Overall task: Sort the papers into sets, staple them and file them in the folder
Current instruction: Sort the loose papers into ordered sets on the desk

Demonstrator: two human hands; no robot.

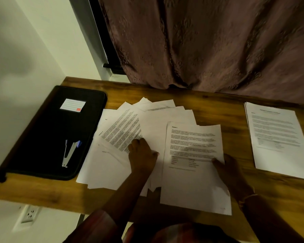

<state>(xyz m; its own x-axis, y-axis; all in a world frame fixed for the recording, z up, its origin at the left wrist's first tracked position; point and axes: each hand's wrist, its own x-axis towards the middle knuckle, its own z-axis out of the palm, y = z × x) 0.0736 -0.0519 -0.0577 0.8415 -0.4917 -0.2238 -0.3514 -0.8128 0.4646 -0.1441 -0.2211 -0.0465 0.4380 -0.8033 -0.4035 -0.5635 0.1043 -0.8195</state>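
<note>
Papers [123, 130] are spread in a loose fan across the middle of the wooden desk [218, 106], between a black folder [47, 137] at the left and a squared stack [277, 135] set apart at the right. The fan is pressed down by the left hand [142, 153], its fingers laid on the sheets and closed round nothing. A printed sheet [191, 181] lying over the fan's right side is pinched at its right edge by the right hand [225, 166], thumb on top; the fingers beneath cannot be seen.

Sorting is judged to be under way: one set seems gathered, much is left loose, and no stapling can be made out. The folder lies closed with the stapler [69, 151] resting on it.

The printed sheet reaches close to the desk's near edge. Bare wood is left between fan and stack, so a sheet can be carried across undisturbed. The folder is hemmed in by the wall [25, 67] at the left.
</note>
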